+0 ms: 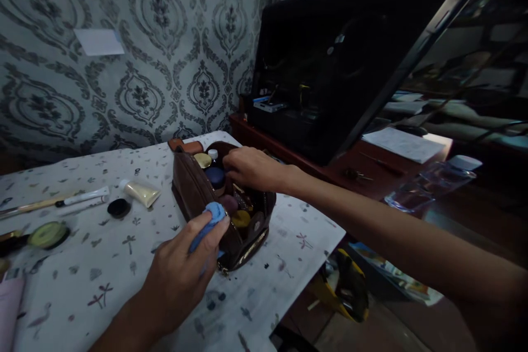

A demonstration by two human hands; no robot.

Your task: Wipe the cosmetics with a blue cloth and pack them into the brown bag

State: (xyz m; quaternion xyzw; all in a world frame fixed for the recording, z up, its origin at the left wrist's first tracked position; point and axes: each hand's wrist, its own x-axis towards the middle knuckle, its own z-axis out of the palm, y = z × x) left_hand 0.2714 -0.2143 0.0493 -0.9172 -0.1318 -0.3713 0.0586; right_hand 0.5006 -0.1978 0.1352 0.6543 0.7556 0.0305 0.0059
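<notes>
A brown zippered cosmetic bag [192, 184] stands unzipped on the patterned tablecloth, filled with small containers. Among them are a dark blue-lidded jar [215, 176], a white-capped bottle [213, 154], a gold round lid [202, 161] and a yellow round item [241, 219]. My left hand [181, 267] is closed around a bunched blue cloth [209, 224] at the bag's near left side. Over the bag's far right part, my right hand [253, 168] reaches in with curled fingers. Their tips are hidden, so what they hold cannot be made out.
Left on the table lie a cream tube [141, 192], a black round cap [119, 208], a white tube [84, 197] and a green-topped round compact [48, 235]. A large black screen [330, 66] stands on the red-brown desk at right, near a clear plastic bottle [431, 184].
</notes>
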